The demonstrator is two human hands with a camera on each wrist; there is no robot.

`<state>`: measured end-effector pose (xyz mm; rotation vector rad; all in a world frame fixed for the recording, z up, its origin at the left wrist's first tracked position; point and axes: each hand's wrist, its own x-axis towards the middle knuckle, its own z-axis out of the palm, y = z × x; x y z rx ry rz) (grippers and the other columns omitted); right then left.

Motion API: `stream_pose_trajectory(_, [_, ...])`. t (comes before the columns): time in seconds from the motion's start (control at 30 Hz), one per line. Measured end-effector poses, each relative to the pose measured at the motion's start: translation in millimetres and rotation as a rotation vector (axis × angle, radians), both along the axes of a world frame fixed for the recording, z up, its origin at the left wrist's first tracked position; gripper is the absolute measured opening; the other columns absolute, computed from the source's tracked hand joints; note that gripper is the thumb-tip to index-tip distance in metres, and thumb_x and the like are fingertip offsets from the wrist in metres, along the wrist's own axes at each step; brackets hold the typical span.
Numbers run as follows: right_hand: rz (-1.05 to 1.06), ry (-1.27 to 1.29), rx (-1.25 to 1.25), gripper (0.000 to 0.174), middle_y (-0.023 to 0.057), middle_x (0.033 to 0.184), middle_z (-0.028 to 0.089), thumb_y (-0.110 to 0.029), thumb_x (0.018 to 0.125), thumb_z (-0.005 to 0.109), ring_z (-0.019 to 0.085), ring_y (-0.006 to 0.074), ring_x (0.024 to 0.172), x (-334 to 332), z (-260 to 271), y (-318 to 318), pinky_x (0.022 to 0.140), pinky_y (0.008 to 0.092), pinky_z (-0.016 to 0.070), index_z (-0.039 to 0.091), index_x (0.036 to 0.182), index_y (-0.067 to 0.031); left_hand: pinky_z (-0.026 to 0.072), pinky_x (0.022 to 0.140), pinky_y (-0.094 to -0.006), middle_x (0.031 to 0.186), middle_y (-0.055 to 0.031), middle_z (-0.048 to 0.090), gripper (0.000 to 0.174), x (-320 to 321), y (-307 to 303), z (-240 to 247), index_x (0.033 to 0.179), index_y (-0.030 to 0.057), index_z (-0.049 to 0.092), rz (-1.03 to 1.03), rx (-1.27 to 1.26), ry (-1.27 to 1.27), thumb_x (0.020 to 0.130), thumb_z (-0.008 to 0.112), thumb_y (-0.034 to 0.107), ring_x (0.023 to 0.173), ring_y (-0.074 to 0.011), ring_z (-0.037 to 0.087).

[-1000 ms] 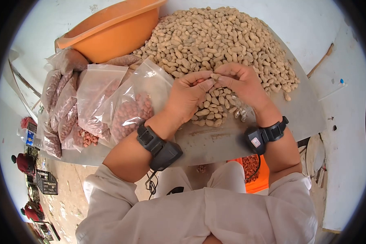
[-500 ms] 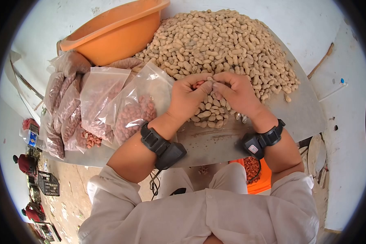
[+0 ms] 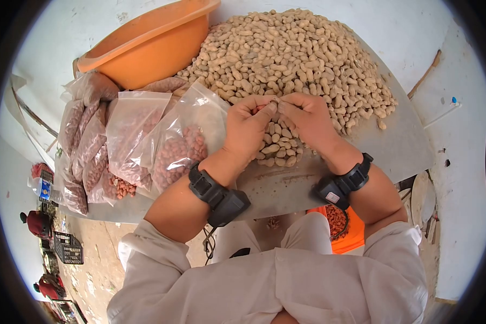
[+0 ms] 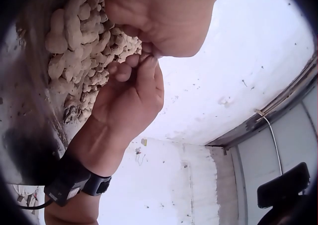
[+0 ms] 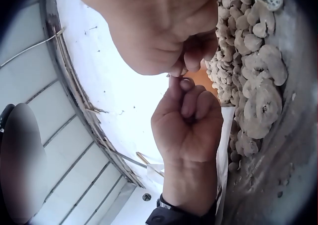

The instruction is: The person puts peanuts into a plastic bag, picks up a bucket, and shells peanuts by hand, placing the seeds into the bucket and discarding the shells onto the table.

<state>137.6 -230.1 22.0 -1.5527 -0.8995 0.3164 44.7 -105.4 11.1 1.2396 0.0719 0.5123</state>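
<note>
In the head view my left hand (image 3: pixel 245 128) and right hand (image 3: pixel 311 120) meet fingertip to fingertip over the near edge of a large heap of unshelled peanuts (image 3: pixel 302 54). Thumbs and forefingers pinch a small peanut (image 3: pixel 275 101) between them, mostly hidden by the fingers. Reddish kernels (image 3: pixel 258 109) show inside the curled fingers of the left hand. Below the hands lies a small cluster of peanuts (image 3: pixel 278 148) on the grey tabletop (image 3: pixel 275 189). Both wrist views show the fingertips together beside the heap, with the peanut largely covered.
Clear plastic bags of red kernels (image 3: pixel 181 154) crowd the table's left side. An orange basin (image 3: pixel 151 51) stands behind them. Beneath the table edge, an orange container (image 3: pixel 353 235) holds red kernels. Two people sit among black crates (image 3: pixel 68 248) at far left.
Both hands have stayed together near the heap's edge and drifted slightly left. The pale peanut visible between the fingertips a second ago is now more covered by them.
</note>
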Motion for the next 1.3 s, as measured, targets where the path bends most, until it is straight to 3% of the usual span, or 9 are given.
stream_pose_trajectory(0.1, [0.083, 0.309, 0.2, 0.017, 0.0035, 0.071, 0.062, -0.013, 0.086, 0.058, 0.055, 0.0094, 0.058, 0, -5, 6, 0.048, 0.0218, 0.0399, 0.065, 0.085, 0.0021, 0.0388, 0.052, -0.0162, 0.082, -0.0043, 0.064, 0.015, 2, -6, 0, 0.099, -0.0027, 0.061, 0.036, -0.051, -0.045, 0.086, 0.056, 0.002, 0.064, -0.0044, 0.053])
stream_pose_trajectory(0.2, [0.175, 0.513, 0.351, 0.018, 0.0054, 0.074, 0.063, -0.014, 0.087, 0.058, 0.055, 0.01, 0.057, 5, -12, 9, 0.048, 0.021, 0.04, 0.064, 0.09, 0.0019, 0.0364, 0.049, -0.0156, 0.082, -0.0042, 0.064, 0.015, 3, -8, 0, 0.1, -0.0018, 0.06, 0.053, -0.098, -0.064, 0.087, 0.055, 0.002, 0.062, -0.0031, 0.051])
stream_pose_trajectory(0.4, [0.189, 0.666, 0.437, 0.016, 0.0072, 0.083, 0.064, -0.009, 0.085, 0.06, 0.06, 0.0116, 0.066, 2, -7, 9, 0.059, 0.0216, 0.0474, 0.062, 0.096, 0.0022, 0.0327, 0.047, -0.016, 0.078, 0.0, 0.059, 0.015, 5, -1, -3, 0.101, 0.0, 0.059, -0.06, -0.294, -0.109, 0.088, 0.053, 0.003, 0.055, -0.0023, 0.042])
stream_pose_trajectory(0.5, [0.203, 0.579, 0.431, 0.014, 0.008, 0.085, 0.065, -0.005, 0.084, 0.061, 0.061, 0.0117, 0.07, 1, -2, 7, 0.063, 0.0217, 0.0492, 0.062, 0.096, 0.0029, 0.0311, 0.046, -0.0166, 0.076, 0.0001, 0.056, 0.013, 6, 1, -3, 0.098, 0.0004, 0.058, -0.119, -0.401, -0.069, 0.09, 0.05, 0.006, 0.052, -0.0033, 0.038])
stream_pose_trajectory(0.7, [0.031, -0.025, 0.15, 0.015, 0.0066, 0.083, 0.064, -0.004, 0.081, 0.063, 0.059, 0.0087, 0.071, -1, 3, 2, 0.063, 0.0207, 0.0479, 0.063, 0.095, 0.0005, 0.0281, 0.045, -0.0182, 0.074, -0.0033, 0.052, 0.022, 9, 6, -4, 0.079, 0.0026, 0.053, -0.283, -0.747, 0.059, 0.092, 0.045, 0.018, 0.052, -0.0064, 0.035])
stream_pose_trajectory(0.8, [-0.022, -0.246, 0.193, 0.016, 0.0033, 0.077, 0.063, -0.005, 0.079, 0.064, 0.057, 0.0065, 0.067, 2, -9, 9, 0.06, 0.0201, 0.0465, 0.064, 0.094, -0.0024, 0.0286, 0.045, -0.0194, 0.071, -0.0036, 0.049, 0.024, 11, 9, -10, 0.076, 0.0026, 0.051, -0.298, -0.83, 0.076, 0.092, 0.046, 0.02, 0.053, -0.0078, 0.036])
stream_pose_trajectory(1.0, [-0.015, -0.241, 0.098, 0.016, 0.0019, 0.07, 0.063, -0.005, 0.078, 0.065, 0.055, 0.0045, 0.061, 3, 12, -5, 0.056, 0.0193, 0.0444, 0.064, 0.093, -0.0022, 0.0295, 0.044, -0.0199, 0.067, -0.0012, 0.045, 0.021, 12, 13, -6, 0.082, 0.0032, 0.051, -0.323, -0.801, 0.102, 0.093, 0.048, 0.021, 0.05, -0.0072, 0.034])
stream_pose_trajectory(1.13, [0.05, -0.041, 0.12, 0.016, 0.0015, 0.072, 0.063, -0.005, 0.077, 0.066, 0.051, 0.0029, 0.058, 18, 22, -26, 0.053, 0.0172, 0.0399, 0.065, 0.092, -0.0003, 0.0281, 0.044, -0.0194, 0.067, 0.001, 0.046, 0.018, 10, 27, -6, 0.091, 0.0051, 0.052, -0.302, -0.689, 0.047, 0.094, 0.047, 0.022, 0.047, -0.0055, 0.032])
stream_pose_trajectory(1.3, [0.103, -0.088, -0.224, 0.013, -0.0011, 0.08, 0.06, -0.001, 0.077, 0.064, 0.053, 0.004, 0.069, 24, 19, -86, 0.059, 0.0193, 0.0424, 0.064, 0.09, -0.0011, 0.027, 0.044, -0.0195, 0.065, 0.0022, 0.046, 0.017, 9, 31, -5, 0.09, 0.0068, 0.052, -0.17, -0.554, 0.014, 0.094, 0.047, 0.022, 0.048, -0.0056, 0.032])
